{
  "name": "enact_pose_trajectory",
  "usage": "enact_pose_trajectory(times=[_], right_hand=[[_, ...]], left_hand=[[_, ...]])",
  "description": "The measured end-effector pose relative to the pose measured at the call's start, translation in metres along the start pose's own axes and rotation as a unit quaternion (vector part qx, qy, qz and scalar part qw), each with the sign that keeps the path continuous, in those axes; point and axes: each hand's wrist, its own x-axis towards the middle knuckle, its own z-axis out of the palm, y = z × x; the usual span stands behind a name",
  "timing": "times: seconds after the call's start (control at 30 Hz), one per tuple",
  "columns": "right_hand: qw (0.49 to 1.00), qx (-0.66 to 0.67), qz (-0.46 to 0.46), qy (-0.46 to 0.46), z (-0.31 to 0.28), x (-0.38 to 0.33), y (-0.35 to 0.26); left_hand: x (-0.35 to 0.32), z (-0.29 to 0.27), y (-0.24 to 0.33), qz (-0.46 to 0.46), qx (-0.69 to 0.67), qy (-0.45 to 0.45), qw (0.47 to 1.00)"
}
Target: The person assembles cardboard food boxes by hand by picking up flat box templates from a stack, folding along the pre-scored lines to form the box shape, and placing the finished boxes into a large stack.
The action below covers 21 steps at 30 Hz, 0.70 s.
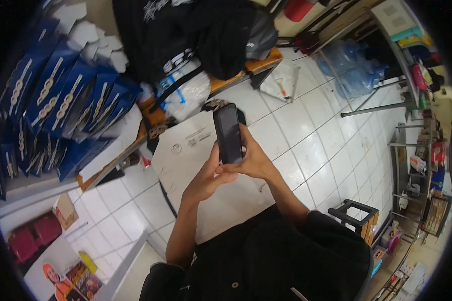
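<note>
Both my hands hold a dark smartphone [229,133] upright in front of me, its screen dark. My left hand [208,175] is closed around the lower left side. My right hand [252,156] grips the right edge, with fingers crossing near the phone's bottom end, where the two hands meet. Beneath the phone lies a large white cardboard sheet or box panel [186,160] with small dark printing on it. Part of the panel is hidden by my hands and forearms.
Many blue packages with chain-like bracelets [68,95] stand at the left. A wooden-edged bench holds black cloth [176,40] and clear plastic bags [188,95]. Blue water bottles [354,65] sit under a table at the right. A black-framed stool [354,213] and shelves [412,170] stand right.
</note>
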Motion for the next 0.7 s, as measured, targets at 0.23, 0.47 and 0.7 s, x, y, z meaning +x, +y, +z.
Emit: enact_pose_trajectory(times=[0.23,0.47,0.7], right_hand=[[0.967,0.125,0.103,0.194,-0.074,0.014,0.029],[0.896,-0.093,0.147,0.409,-0.211,0.123,0.159],[0.831,-0.335,0.175,0.409,-0.26,0.2,0.177]], left_hand=[[0.029,0.054,0.076,0.151,0.455,0.111,0.871],[0.03,0.132,0.149,0.309,-0.087,-0.269,0.908],[0.044,0.142,0.13,0.291,-0.255,-0.342,0.856]])
